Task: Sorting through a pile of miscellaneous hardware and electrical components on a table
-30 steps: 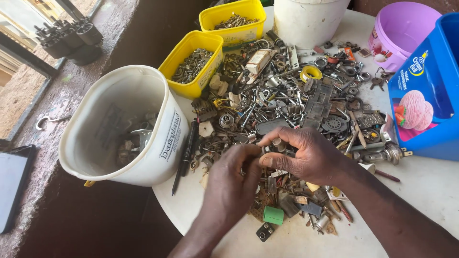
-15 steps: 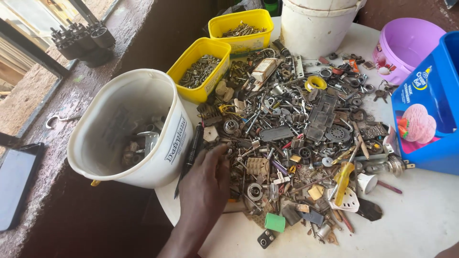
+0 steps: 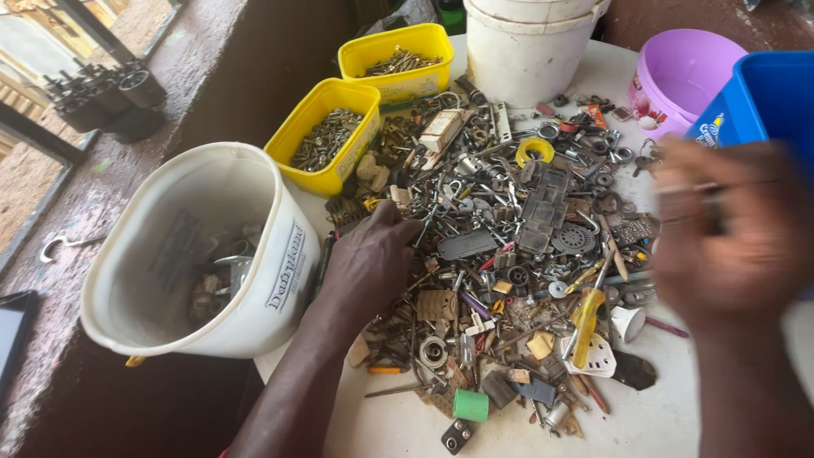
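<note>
A heap of small metal parts (image 3: 509, 254) (screws, washers, keys, brackets, plastic bits) covers a round white table (image 3: 678, 420). My left hand (image 3: 373, 263) lies palm down on the heap's left edge, thumb stuck out and fingers bent down among the parts, close to a white bucket (image 3: 280, 280). That bucket holds a few metal pieces at its bottom. My right hand (image 3: 729, 242) hovers above the heap's right side in front of a blue tub (image 3: 763, 93). It is blurred by motion, its fingers look curled, and what they hold is unclear.
Two yellow tubs of screws (image 3: 326, 136) (image 3: 398, 59) stand at the back left, with a big white bucket (image 3: 526, 51) and a purple bowl (image 3: 678, 76) behind the heap. Black parts (image 3: 93, 102) and a hook (image 3: 59, 246) lie on the stone ledge to the left.
One second ago both hands were pinching at parts mid-heap. My right hand then left the view and is back now, raised at the right. My left hand slid further up the heap's left edge.
</note>
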